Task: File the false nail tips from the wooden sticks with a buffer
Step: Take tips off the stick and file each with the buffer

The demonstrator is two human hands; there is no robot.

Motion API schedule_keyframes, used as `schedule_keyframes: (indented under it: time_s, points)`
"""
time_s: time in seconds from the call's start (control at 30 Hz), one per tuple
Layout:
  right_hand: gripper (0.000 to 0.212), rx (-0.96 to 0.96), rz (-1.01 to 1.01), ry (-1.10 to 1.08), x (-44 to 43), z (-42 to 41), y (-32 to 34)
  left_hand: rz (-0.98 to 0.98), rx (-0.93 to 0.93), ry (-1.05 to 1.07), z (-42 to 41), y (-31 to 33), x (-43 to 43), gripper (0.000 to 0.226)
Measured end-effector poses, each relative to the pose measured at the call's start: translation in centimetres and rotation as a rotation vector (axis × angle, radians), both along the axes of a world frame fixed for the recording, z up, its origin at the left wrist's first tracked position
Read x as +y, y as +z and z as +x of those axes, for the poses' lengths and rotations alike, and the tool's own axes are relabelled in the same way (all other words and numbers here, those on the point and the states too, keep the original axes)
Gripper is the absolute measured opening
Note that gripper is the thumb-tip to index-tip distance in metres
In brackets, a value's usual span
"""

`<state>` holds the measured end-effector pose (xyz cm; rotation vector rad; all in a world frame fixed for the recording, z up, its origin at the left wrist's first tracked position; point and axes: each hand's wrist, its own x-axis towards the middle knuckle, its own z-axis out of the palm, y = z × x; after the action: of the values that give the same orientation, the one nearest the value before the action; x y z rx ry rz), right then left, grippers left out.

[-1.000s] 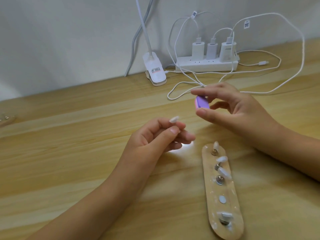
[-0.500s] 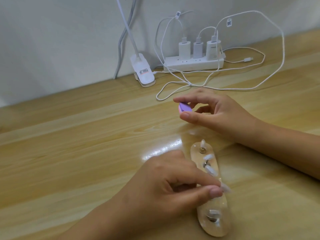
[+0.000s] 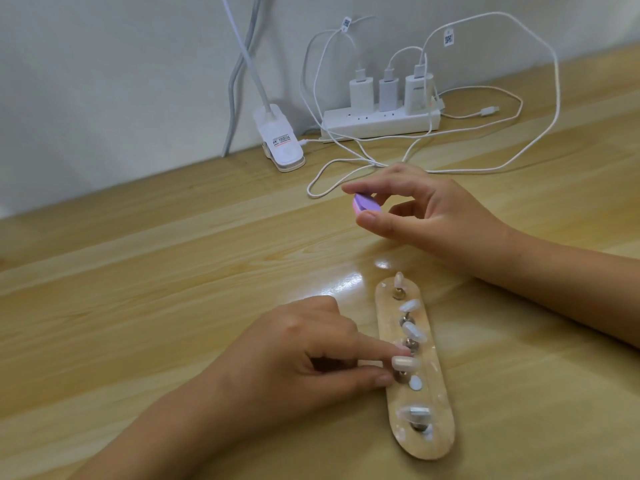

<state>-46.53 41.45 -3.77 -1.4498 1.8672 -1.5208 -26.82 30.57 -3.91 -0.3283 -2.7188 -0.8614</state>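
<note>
Now that L hand (image 3: 298, 355) has dropped onto oval wooden board (image 3: 434, 393), its grip pinches white false nail tip (image 3: 403, 362); R hand (image 3: 436, 209) grip stays clamped on purple buffer block (image 3: 367, 204).

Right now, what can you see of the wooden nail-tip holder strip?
Flat pale wooden strip with rounded ends, lying on the table, long axis running away from the camera. A row of metal studs down its middle carries whitish nail tips; one white round pad sits bare. The left hand pinches the stud of the fourth tip from the far end.
</note>
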Motion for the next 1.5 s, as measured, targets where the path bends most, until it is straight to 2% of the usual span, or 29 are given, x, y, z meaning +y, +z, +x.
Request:
schedule_keyframes:
  time_s: [0.2, 0.33, 0.57, 0.7, 0.83, 0.9, 0.93, 1.0, 1.1, 1.17, 1.5]
  points:
    - [0.042, 0.002, -0.03, -0.003, 0.1, -0.1, 0.0, -0.009, 0.066, -0.005, 0.3, 1.0, -0.7, 0.008]
    - [0.041, 0.002, -0.044, -0.021, 0.2, 0.1, 0.3, -0.041, 0.073, -0.114, 0.4, 0.8, 0.6, 0.014]
    - [0.05, 0.007, -0.033, -0.022, 0.2, 0.5, 0.3, -0.115, 0.1, -0.104, 0.1, 0.0, 2.1, 0.028]
    - [0.038, -0.014, -0.06, -0.018, 0.1, 0.5, 0.2, -0.178, 0.119, -0.1, 0.0, -0.2, 2.3, 0.026]
    - [0.037, -0.091, -0.114, -0.013, 0.2, 0.3, 0.1, -0.493, 0.35, -0.116, 0.6, -0.1, 2.5, 0.02]
    - [0.042, -0.1, -0.112, -0.019, 0.2, 0.2, 0.1, -0.556, 0.476, -0.094, 1.0, 0.3, 2.6, 0.021]
    - [0.045, -0.105, -0.108, -0.021, 0.1, 0.2, 0.1, -0.5, 0.51, -0.071, 1.1, 0.3, 2.6, 0.02]
    - [0.048, -0.123, -0.109, -0.022, 0.1, 0.2, 0.1, -0.265, 0.482, 0.005, 1.0, 0.5, 2.2, 0.02]
    - [0.041, -0.128, -0.107, -0.011, 0.1, 0.3, 0.1, 0.185, 0.249, 0.21, 0.2, 0.7, 1.5, 0.019]
    - [0.037, -0.126, -0.09, -0.011, 0.1, 0.2, 0.1, 0.382, 0.144, 0.261, 0.1, 0.6, 1.2, 0.019]
    - [0.033, -0.122, -0.04, 0.028, 0.1, 0.4, 0.1, 0.209, 0.119, 0.071, 0.4, 0.5, 1.9, 0.026]
